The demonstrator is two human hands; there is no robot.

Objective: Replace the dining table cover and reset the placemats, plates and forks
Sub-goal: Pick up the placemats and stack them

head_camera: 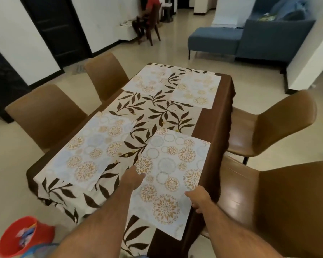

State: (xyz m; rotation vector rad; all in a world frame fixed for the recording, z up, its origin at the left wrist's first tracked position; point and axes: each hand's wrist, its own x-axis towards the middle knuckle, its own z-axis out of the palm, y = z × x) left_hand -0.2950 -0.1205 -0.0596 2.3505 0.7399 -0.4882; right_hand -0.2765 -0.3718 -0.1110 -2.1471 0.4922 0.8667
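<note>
While both forearms reach in from the bottom edge, the left hand lies on the left edge of the nearest placemat, fingers stretched forward and flat, about together – blurred, so finer detail unclear. The right hand sits at that mat's right edge near the table's right side, fingers curled under at the edge; cannot tell whether they pinch the mat or just rest. This mat lies askew, its near corner overhanging the table's near end.

The table cover – cream with dark leaf print and a brown border – is spread over the table and hangs off the near end and right side. 4 placemats lie on it: near-right under the hands, near-left placemat tilted, its left edge close to the cover's left border, then far-left placemat and far-right placemat by the far end. A strip of leaf print shows between the left and right mats.

A red bucket stands on the floor at near left. 4 brown chairs ring the table: near-right chair close to the table edge, right chair angled off, 2 left chairs pulled slightly away. Open tiled floor runs past the far end to a blue sofa. A seated person is far back by the wall.
</note>
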